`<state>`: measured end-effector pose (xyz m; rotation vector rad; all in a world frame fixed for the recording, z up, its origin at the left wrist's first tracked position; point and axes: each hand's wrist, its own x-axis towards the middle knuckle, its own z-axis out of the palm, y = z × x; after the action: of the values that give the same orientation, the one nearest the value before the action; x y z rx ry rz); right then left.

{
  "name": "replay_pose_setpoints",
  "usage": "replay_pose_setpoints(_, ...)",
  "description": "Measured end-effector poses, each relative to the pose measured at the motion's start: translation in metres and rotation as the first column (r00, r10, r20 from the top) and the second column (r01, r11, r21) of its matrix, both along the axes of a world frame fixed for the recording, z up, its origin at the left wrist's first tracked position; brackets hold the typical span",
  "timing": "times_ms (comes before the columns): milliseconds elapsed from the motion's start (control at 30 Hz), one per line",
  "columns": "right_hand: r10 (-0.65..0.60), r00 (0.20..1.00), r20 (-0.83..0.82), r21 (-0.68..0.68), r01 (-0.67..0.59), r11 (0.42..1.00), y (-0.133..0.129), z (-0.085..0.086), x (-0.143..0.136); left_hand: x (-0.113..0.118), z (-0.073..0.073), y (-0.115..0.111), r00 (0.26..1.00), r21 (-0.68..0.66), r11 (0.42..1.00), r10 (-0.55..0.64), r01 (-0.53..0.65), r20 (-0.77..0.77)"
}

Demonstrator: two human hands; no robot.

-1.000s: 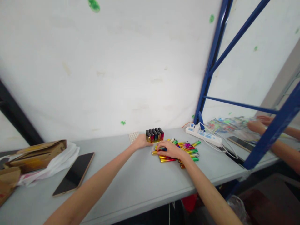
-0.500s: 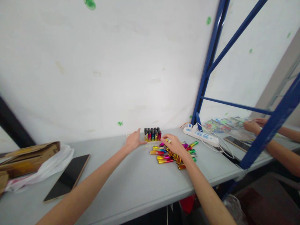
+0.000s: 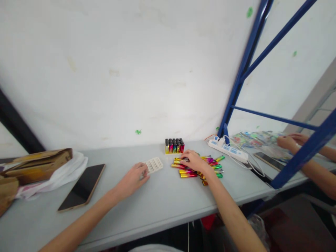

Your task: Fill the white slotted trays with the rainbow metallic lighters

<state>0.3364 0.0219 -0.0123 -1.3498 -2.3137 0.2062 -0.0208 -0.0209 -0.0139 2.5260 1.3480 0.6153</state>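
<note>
My left hand point(image 3: 135, 177) is now leaving the upright lighters point(image 3: 174, 147) and resting, fingers half curled, over the left end of one white tray point(image 3: 155, 164), which is now lying nearer me. I cannot tell whether it is pinching. My right hand point(image 3: 193, 161) is now reaching over the loose lighters point(image 3: 187, 174) to the right, fingers bent; its grip is hidden. Five uprights are showing in the near row; the loose ones are overlapping too much to count. One phone point(image 3: 82, 187) is lying left.
</note>
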Motion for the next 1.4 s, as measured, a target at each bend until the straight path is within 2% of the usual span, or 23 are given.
replay_pose_setpoints(67,-0.068,0.996,0.057,-0.009,0.068,0.998,0.001,-0.002,-0.002,0.001,0.002,-0.002,0.999,0.029,0.999,-0.034,0.033,0.029)
replay_pose_setpoints(167,-0.134,0.987,0.083,-0.011,0.136,0.991,0.003,-0.005,0.001,-0.001,0.006,0.011,0.996,0.088,0.992,0.090,-0.088,-0.010)
replay_pose_setpoints(233,-0.136,0.988,0.077,-0.012,0.138,0.990,0.005,-0.006,0.003,-0.004,0.009,0.026,0.990,0.040,0.991,0.128,-0.126,-0.054)
replay_pose_setpoints(333,-0.088,0.994,0.061,-0.003,0.088,0.996,0.009,-0.010,0.007,-0.008,0.011,0.045,0.997,-0.080,0.997,-0.007,0.001,-0.078)
replay_pose_setpoints(400,-0.063,0.998,0.031,0.021,0.062,0.998,0.012,-0.011,0.009,-0.005,0.014,0.049,0.997,-0.082,0.996,-0.042,0.037,-0.066)
replay_pose_setpoints(567,-0.193,0.974,-0.115,0.034,0.198,0.980,0.019,-0.011,0.021,0.026,0.024,0.038,0.978,0.000,1.000,0.031,-0.031,-0.205)
replay_pose_setpoints(700,-0.169,0.974,-0.152,0.027,0.175,0.984,0.015,-0.007,0.023,0.053,0.028,0.034,0.974,-0.019,0.999,0.038,-0.043,-0.225)
replay_pose_setpoints(867,-0.142,0.989,-0.043,-0.006,0.142,0.990,0.003,0.000,0.007,0.057,0.013,0.034,0.981,-0.010,0.999,0.038,-0.040,-0.190)
replay_pose_setpoints(1067,-0.225,0.971,0.076,-0.014,0.227,0.974,-0.008,0.007,-0.012,0.050,-0.007,0.024,0.993,0.060,0.994,0.090,-0.086,-0.072)
replay_pose_setpoints(1233,-0.225,0.974,0.012,0.070,0.223,0.972,-0.021,0.007,-0.010,0.039,-0.014,0.029,0.999,0.067,0.997,0.037,-0.036,-0.001)
replay_pose_setpoints(1400,-0.145,0.989,-0.004,-0.048,0.144,0.988,-0.034,0.004,-0.015,0.028,-0.022,0.040,0.997,0.036,0.999,-0.026,0.023,0.077)
